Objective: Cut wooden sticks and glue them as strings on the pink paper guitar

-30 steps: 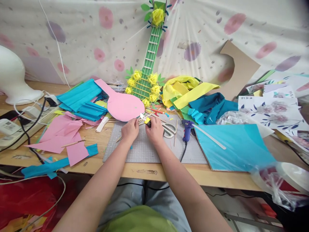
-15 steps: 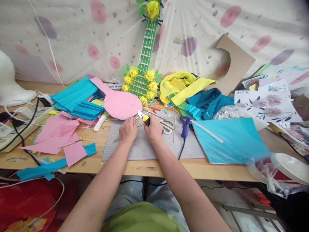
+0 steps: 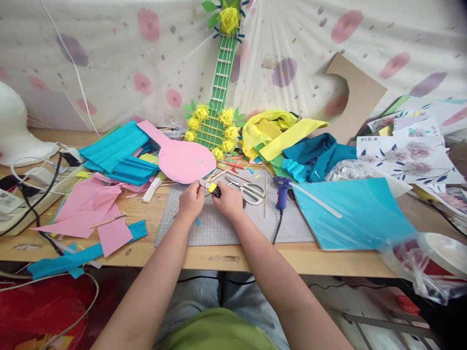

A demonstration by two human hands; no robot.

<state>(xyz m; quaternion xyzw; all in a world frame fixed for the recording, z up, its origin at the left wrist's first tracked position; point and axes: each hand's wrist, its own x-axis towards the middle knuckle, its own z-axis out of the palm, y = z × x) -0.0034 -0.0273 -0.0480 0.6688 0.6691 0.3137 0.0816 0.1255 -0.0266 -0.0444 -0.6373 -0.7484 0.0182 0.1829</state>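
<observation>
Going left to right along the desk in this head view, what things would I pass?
White foam form, power strip, pink paper scraps, left hand, knife in the right hand, scissors, glue gun, blue sheet, bagged tape roll.

scissors (image 3: 251,190) | glue gun (image 3: 280,190) | pink cutout (image 3: 186,163) — left | teal sheet (image 3: 350,216) — right

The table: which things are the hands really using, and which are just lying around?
In use:
- utility knife, gripped by the right hand
- left hand, at the knife's blade end
- grey cutting mat, under both hands

Lying about:
- scissors
- blue glue gun
- pink paper shape
- green paper guitar
- blue sheet
</observation>
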